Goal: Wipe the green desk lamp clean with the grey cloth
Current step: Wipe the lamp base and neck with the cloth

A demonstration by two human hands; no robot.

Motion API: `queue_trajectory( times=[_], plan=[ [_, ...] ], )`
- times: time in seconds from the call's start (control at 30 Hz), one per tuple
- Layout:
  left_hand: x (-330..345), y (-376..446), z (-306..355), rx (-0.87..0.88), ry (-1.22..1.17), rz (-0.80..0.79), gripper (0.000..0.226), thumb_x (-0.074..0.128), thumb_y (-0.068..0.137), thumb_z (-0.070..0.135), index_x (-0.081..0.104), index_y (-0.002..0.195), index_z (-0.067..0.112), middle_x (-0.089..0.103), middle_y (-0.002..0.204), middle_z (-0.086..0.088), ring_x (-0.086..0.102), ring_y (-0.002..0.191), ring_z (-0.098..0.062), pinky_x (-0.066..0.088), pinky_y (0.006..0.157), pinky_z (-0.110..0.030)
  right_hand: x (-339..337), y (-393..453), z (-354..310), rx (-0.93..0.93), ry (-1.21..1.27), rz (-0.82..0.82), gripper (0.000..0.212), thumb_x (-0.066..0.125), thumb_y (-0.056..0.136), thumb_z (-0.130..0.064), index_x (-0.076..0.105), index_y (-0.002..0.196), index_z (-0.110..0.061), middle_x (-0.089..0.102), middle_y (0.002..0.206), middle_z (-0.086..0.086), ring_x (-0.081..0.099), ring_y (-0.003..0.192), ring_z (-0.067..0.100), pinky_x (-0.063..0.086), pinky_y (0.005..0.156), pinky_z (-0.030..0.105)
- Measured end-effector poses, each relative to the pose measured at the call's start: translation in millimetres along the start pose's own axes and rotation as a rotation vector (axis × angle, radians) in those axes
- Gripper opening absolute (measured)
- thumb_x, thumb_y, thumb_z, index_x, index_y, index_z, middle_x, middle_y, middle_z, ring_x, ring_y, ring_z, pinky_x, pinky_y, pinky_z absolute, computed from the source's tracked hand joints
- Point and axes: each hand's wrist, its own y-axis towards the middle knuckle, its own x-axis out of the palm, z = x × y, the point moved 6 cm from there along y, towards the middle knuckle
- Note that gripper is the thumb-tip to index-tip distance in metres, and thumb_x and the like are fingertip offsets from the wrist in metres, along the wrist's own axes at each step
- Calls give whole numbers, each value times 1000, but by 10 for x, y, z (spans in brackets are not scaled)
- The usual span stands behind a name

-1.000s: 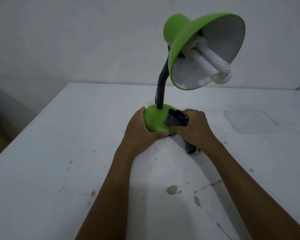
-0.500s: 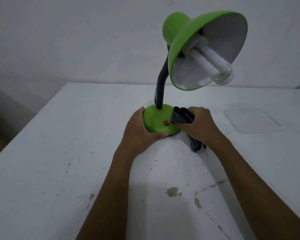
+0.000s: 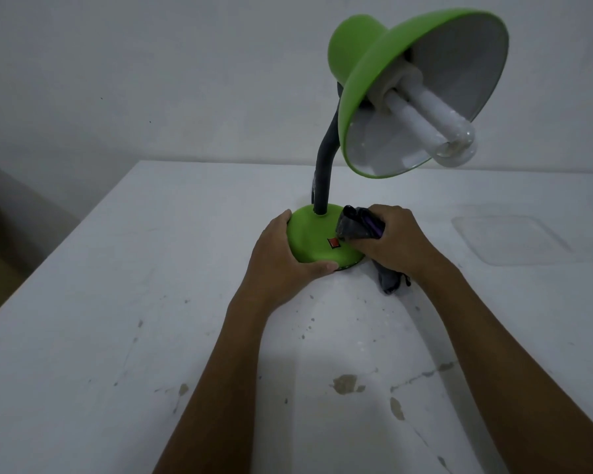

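Observation:
The green desk lamp (image 3: pixel 310 239) stands upright on the white table (image 3: pixel 117 302), with a round green base, a small red switch (image 3: pixel 333 243), a black bendy neck and a green shade holding a white bulb (image 3: pixel 435 130). My left hand (image 3: pixel 281 258) grips the base's left and front rim. My right hand (image 3: pixel 392 239) holds the bunched grey cloth (image 3: pixel 358 227) against the base's right side. A tail of the cloth lies on the table under my right wrist.
A clear flat plastic lid (image 3: pixel 509 239) lies on the table to the right of the lamp. Stains and chips mark the table's near part. A pale wall stands close behind the table's far edge, and the table's left edge drops away.
My right hand has slid the cloth from the front of the base around to its right side, which uncovered the red switch. My left hand has stayed on the base.

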Motion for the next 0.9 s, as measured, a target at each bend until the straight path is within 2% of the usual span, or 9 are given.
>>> queue_trajectory(
  times=[0.1,0.17,0.23,0.33,0.4,0.5,0.67,0.8,0.9],
  plan=[
    [-5,9,-1,-3,5,-4,118,88,57,54,27,153,20,39,154,5,40,138,-15,41,111,-40,18,-22,10,-6,25,-84,35,82,78,-18,49,67,-13,48,60,3,40,54,13,33,51,18],
    [-9,17,-1,-3,12,-4,119,88,56,54,27,153,20,39,154,4,40,137,-16,41,111,-41,39,-66,19,9,102,-165,30,83,77,-21,58,74,-3,56,67,20,46,60,17,40,58,28],
    [-9,14,-3,-6,11,-5,120,88,56,55,27,152,20,40,153,4,41,137,-16,42,110,-41,60,-94,23,13,145,-185,34,83,75,-25,63,80,1,60,74,26,49,63,21,42,61,32],
    [3,0,1,-1,10,-4,118,88,56,55,28,152,20,41,152,4,42,136,-16,43,110,-41,84,-68,9,8,111,-127,43,81,72,-33,61,80,4,60,72,26,48,61,32,45,58,38],
    [8,-1,-1,1,8,-1,117,88,57,54,28,152,20,41,152,5,42,136,-15,42,110,-40,95,-25,3,16,83,-109,45,77,73,-35,61,83,6,62,78,29,56,70,43,50,61,46],
    [5,-2,-1,2,9,2,117,88,58,53,28,152,20,41,153,5,42,136,-15,42,110,-40,125,56,-5,43,26,-126,35,77,80,-27,61,86,4,64,81,25,54,67,34,47,60,39],
    [3,-1,-12,-9,-1,-8,117,88,57,53,27,152,22,40,153,6,41,136,-14,41,110,-40,245,200,-90,86,-57,-158,20,69,87,-22,52,85,-12,53,77,1,49,67,18,36,56,27],
    [1,15,-17,-15,-1,-22,119,88,56,55,27,153,21,40,153,6,41,137,-14,41,110,-40,264,229,-200,10,-163,-291,12,59,86,-4,53,92,-13,57,87,5,56,81,26,45,66,35],
    [1,0,-17,-16,1,-21,119,88,56,55,27,153,21,40,153,6,41,137,-15,41,111,-40,166,291,-249,10,-420,-334,26,53,86,0,58,108,-10,60,105,12,58,92,32,53,80,43]
  ],
)
